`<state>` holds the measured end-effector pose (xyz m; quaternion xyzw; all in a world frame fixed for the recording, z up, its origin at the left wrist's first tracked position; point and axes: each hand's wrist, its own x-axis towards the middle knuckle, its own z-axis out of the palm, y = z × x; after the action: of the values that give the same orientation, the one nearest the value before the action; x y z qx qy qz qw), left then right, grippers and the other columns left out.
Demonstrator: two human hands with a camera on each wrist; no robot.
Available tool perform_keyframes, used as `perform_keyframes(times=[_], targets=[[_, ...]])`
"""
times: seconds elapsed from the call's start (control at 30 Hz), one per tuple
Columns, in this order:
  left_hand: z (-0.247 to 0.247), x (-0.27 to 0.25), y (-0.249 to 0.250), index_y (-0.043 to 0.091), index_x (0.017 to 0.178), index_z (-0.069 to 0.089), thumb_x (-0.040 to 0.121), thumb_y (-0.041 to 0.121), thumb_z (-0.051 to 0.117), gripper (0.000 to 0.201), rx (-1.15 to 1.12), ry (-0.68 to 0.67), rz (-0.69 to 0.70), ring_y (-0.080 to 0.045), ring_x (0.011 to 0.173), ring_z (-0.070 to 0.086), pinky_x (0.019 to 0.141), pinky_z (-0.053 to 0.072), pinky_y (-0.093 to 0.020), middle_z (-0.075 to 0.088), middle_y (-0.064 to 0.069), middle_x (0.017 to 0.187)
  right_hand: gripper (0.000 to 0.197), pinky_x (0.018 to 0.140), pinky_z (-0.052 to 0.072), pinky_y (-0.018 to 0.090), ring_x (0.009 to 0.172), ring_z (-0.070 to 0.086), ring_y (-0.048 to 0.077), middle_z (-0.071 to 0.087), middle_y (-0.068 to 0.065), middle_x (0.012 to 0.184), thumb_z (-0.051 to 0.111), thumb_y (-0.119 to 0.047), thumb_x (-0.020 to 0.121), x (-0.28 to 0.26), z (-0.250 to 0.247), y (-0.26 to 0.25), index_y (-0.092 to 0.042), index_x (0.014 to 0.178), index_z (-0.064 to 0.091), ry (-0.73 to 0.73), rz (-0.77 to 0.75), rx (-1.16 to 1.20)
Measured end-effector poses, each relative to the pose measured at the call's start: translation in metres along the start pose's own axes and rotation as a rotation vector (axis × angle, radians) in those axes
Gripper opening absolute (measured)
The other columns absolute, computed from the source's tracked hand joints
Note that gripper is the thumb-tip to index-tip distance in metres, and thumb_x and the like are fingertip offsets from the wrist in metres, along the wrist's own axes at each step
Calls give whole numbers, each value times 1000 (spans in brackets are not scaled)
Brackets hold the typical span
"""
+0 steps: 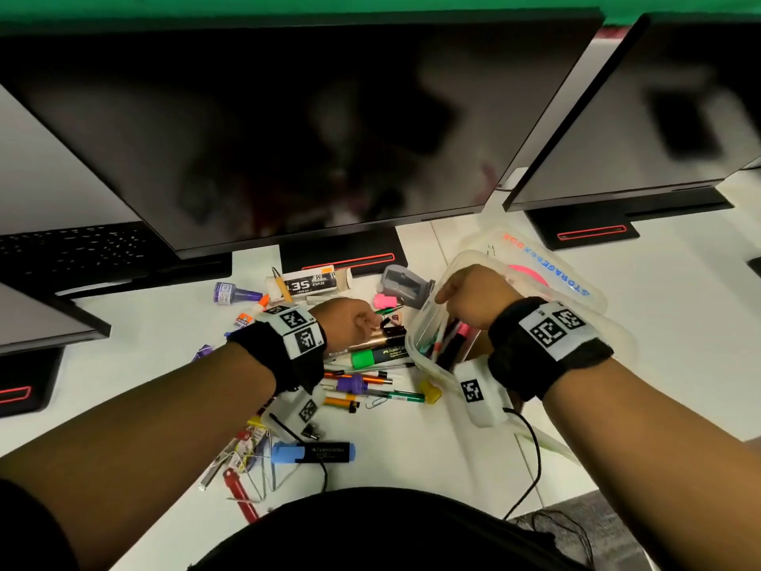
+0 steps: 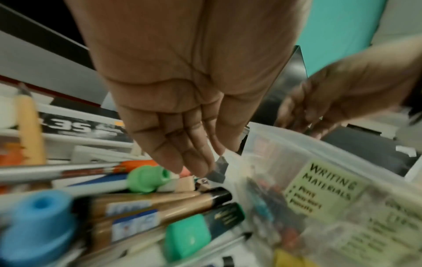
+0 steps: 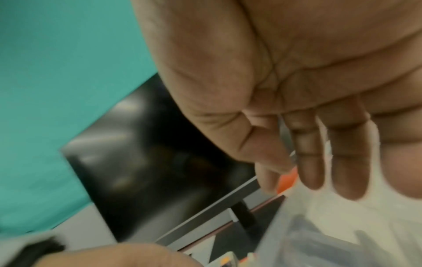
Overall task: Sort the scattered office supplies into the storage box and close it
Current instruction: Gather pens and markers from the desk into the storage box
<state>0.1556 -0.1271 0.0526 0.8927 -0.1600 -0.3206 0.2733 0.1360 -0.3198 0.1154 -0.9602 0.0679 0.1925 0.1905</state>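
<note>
The clear plastic storage box [image 1: 424, 335] stands tipped toward the supplies, with pens and markers inside and a "Writing materials" label [image 2: 328, 191] on its wall [image 2: 274, 144]. My right hand [image 1: 449, 294] grips its far rim [image 3: 319, 216]. Its lid [image 1: 547, 265] lies behind it. My left hand [image 1: 372, 321] reaches down into the pile just left of the box, its fingertips [image 2: 198, 169] pinching a small black binder clip [image 2: 218, 169]. Gold markers [image 2: 160, 204] and a green highlighter [image 1: 370, 357] lie below that hand.
Scattered on the white desk are a staples box [image 1: 309, 282], a glue bottle [image 1: 251, 315], a grey stapler [image 1: 405, 282], a pink eraser [image 1: 386, 300] and a blue highlighter [image 1: 313, 452]. Two monitors [image 1: 309, 138] stand behind, and a black cable [image 1: 531, 467] trails off the near edge.
</note>
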Motion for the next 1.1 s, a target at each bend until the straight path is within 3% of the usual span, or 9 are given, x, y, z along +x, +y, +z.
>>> perform_keyframes(times=[0.07,0.13,0.27,0.43,0.57,0.83,1.0,1.1], targets=[[4,-5,-17,17,111,63,90,11,51,25,101,-45,-12,-22,106,59,83,43,-23,64,-4,114,19,83,44,27,91,58,22,66,11,100,50,-12,90,-10,6,-17,-3,94,66,68,-60,132],[11,-13,-34,14,116,60,88,13,55,28,235,-105,-23,-24,111,57,86,41,-22,62,-5,119,12,77,41,24,83,57,18,64,6,90,54,-11,88,-22,21,-36,-7,85,65,-21,-175,171],[22,-29,-65,17,117,55,85,20,60,33,390,-129,4,-24,112,55,80,35,-21,57,-5,121,22,83,47,29,97,61,24,66,8,103,52,-16,89,-30,75,-55,-6,100,68,-275,-327,-65],[34,-41,-80,16,121,54,84,14,58,38,427,-43,53,-27,115,52,91,42,-29,51,-9,125,31,94,42,33,117,50,33,54,18,124,45,-8,89,-22,130,-49,0,118,53,-310,-249,-386],[42,-45,-91,17,129,45,84,23,61,48,484,-30,62,-25,123,43,100,43,-41,44,-6,132,44,100,40,42,120,43,34,42,14,131,49,-11,87,-14,145,-28,-10,131,41,-231,-192,-369],[51,-38,-91,19,131,42,85,25,57,48,558,59,68,-22,126,38,105,35,-37,44,-2,134,41,97,41,44,121,43,33,46,15,129,44,-14,90,-7,156,-21,-12,130,39,-218,-165,-377],[52,-34,-89,18,126,45,88,23,52,40,667,42,70,-23,127,38,105,32,-38,46,-3,132,42,99,38,55,120,46,37,49,15,126,48,-22,89,-6,159,-27,-15,129,37,-263,-96,-428],[51,-32,-91,18,125,46,90,24,51,36,655,25,77,-23,128,39,106,30,-38,48,-3,132,38,100,35,51,118,47,36,51,16,125,44,-23,92,-7,158,-27,-14,128,36,-277,-113,-422]])
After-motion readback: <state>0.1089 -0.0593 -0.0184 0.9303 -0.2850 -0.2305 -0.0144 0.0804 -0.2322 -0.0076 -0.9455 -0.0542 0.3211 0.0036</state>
